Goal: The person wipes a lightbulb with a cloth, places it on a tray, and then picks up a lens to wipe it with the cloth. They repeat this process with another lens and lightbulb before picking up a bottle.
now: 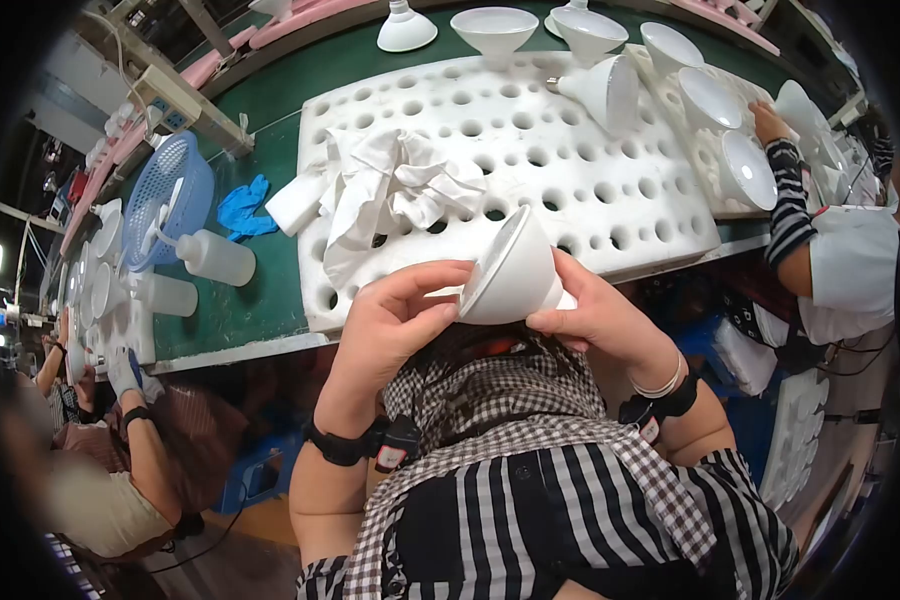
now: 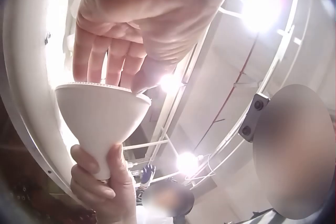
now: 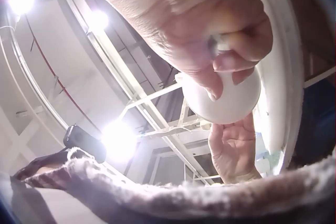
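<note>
Ceiling lights (image 2: 261,9) flare beyond the white cone (image 1: 523,275) I hold in my hazy wrist views; around it, the head view's evenly lit bench (image 1: 238,322) bends toward blackened edges.

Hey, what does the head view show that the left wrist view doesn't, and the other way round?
Only the head view shows the blue basket, squeeze bottle and crumpled white cloth. Only the left wrist view shows the dark device with two round spots and the left hand from its palm side. Both show the white lamp, the left hand at its wide rim and the right hand at its narrow end.
</note>
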